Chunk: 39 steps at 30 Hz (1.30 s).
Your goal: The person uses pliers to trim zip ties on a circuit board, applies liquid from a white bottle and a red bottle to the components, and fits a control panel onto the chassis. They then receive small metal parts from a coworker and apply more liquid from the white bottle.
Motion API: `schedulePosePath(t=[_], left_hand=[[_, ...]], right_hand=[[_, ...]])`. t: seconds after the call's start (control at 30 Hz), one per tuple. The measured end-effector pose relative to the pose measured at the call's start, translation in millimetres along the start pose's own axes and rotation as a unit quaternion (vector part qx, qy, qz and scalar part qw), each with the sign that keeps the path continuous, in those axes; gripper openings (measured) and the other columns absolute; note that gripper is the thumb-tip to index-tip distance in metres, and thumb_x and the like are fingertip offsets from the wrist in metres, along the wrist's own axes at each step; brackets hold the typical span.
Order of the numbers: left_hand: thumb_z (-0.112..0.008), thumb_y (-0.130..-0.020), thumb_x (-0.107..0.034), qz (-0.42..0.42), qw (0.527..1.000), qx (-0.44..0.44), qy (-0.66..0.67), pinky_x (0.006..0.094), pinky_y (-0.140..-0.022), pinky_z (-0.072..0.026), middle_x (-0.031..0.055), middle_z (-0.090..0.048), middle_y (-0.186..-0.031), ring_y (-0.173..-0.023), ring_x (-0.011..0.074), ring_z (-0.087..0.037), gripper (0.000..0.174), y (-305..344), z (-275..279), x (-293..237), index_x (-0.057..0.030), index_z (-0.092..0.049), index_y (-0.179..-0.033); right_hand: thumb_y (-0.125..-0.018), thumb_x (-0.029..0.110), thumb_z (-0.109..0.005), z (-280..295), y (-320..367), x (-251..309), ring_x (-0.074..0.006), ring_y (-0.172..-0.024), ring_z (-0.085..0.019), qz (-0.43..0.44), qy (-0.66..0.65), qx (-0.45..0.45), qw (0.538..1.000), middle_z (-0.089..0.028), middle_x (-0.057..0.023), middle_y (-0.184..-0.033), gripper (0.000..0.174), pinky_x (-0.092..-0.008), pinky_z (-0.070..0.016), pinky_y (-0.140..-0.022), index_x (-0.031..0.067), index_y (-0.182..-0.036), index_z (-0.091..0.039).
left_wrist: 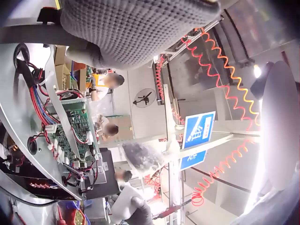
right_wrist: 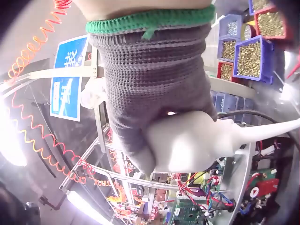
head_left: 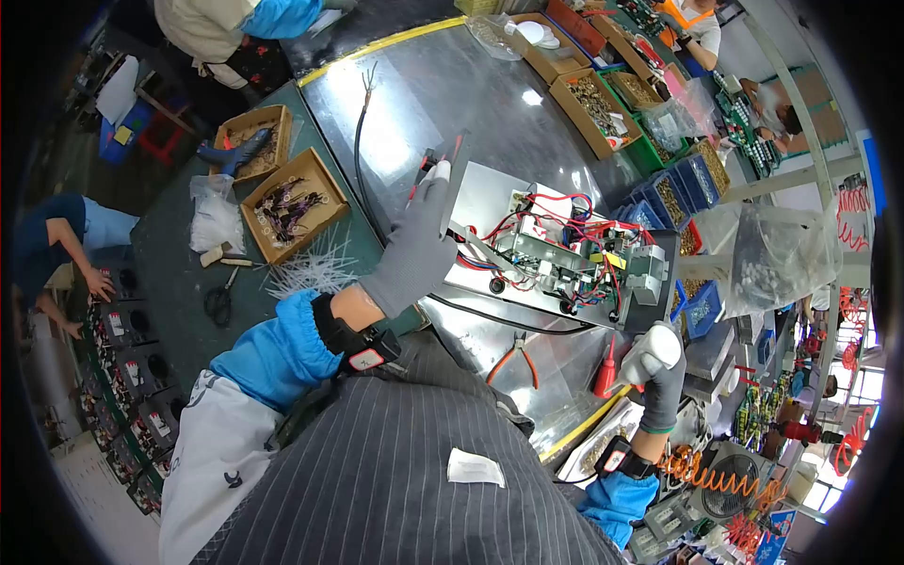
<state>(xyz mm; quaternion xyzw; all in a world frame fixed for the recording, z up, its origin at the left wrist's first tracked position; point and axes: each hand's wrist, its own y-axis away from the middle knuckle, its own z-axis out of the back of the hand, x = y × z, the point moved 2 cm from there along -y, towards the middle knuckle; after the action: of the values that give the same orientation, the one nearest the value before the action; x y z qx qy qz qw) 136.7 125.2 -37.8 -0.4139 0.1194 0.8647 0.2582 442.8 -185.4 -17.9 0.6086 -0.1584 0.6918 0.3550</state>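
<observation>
In the head view my gloved left hand (head_left: pixel 414 247) grips the upright dark side panel (head_left: pixel 456 179) of a metal chassis. The chassis holds a green circuit board (head_left: pixel 527 247) with red, blue and black wires. My gloved right hand (head_left: pixel 664 386) holds a white squeeze bottle (head_left: pixel 656 350) near the table's front edge, right of the chassis. In the right wrist view the fingers curl round the bottle (right_wrist: pixel 187 140), whose long nozzle (right_wrist: pixel 269 131) points right. The left wrist view shows the glove (left_wrist: pixel 136 30) at the top, partly over the panel; its fingertips are hidden.
Orange-handled pliers (head_left: pixel 515 363) and a red bottle (head_left: pixel 605 370) lie before the chassis. A black cable (head_left: pixel 359 141) runs along the left. Parts boxes (head_left: pixel 306 202) stand at the left, with white strips (head_left: pixel 315 268) nearby; blue bins (head_left: pixel 695 184) are at the right.
</observation>
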Motion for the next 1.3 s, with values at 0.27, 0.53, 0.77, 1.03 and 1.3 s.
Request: schedulePosePath(t=[0.27,0.53,0.77,1.03,1.3], left_hand=[[-0.048,-0.074,0.007,-0.018,0.999,0.019,0.033,0.0467,-0.103,-0.0425,0.0290,-0.041,-0.146,-0.131,0.0475,-0.045,0.085,4,-10,6,-0.0057,-0.023,-0.154],[-0.060,-0.082,-0.006,-0.036,0.998,0.012,0.045,0.0422,-0.106,-0.0420,0.0250,-0.041,-0.147,-0.132,0.0381,-0.049,0.078,-6,-7,-5,-0.0079,-0.028,-0.153],[-0.066,-0.084,-0.018,-0.235,0.962,-0.081,-0.113,0.0493,-0.113,-0.0349,0.0193,-0.041,-0.148,-0.136,0.0411,-0.040,0.065,-48,-12,-28,-0.0095,-0.042,-0.145],[-0.067,-0.086,-0.023,-0.249,0.950,-0.063,-0.175,0.0512,-0.113,-0.0347,0.0196,-0.042,-0.148,-0.137,0.0424,-0.039,0.052,-56,-34,-9,-0.0098,-0.053,-0.134],[-0.066,-0.087,-0.023,-0.251,0.951,-0.070,-0.167,0.0514,-0.112,-0.0370,0.0198,-0.044,-0.146,-0.136,0.0432,-0.040,0.048,-54,-33,-11,-0.0115,-0.055,-0.133]], right_hand=[[-0.059,0.034,-0.079,-1,41,10,-0.0214,-0.105,-0.063,-0.031,0.015,-0.056,0.998,-0.063,-0.0126,-0.117,0.081,-0.0341,-0.0489,-0.094,-0.0007,-0.129,-0.055],[-0.075,0.033,-0.080,-23,40,71,-0.0296,-0.113,-0.058,0.149,-0.277,-0.105,0.944,-0.048,-0.0183,-0.140,0.087,-0.0512,-0.0440,-0.106,0.0050,-0.144,-0.036],[-0.080,0.026,-0.076,-96,9,109,-0.0299,-0.115,-0.053,0.208,-0.313,-0.070,0.924,-0.054,-0.0112,-0.124,0.082,-0.0514,-0.0362,-0.111,0.0017,-0.147,-0.034],[-0.080,0.023,-0.072,-140,-1,104,-0.0323,-0.121,-0.057,0.235,-0.109,-0.151,0.954,-0.058,-0.0187,-0.130,0.082,-0.0485,-0.0450,-0.106,-0.0022,-0.147,-0.032],[-0.079,0.020,-0.075,-150,-6,84,-0.0333,-0.121,-0.057,0.194,-0.130,-0.136,0.963,-0.058,-0.0185,-0.131,0.081,-0.0485,-0.0486,-0.102,0.0017,-0.146,-0.034]])
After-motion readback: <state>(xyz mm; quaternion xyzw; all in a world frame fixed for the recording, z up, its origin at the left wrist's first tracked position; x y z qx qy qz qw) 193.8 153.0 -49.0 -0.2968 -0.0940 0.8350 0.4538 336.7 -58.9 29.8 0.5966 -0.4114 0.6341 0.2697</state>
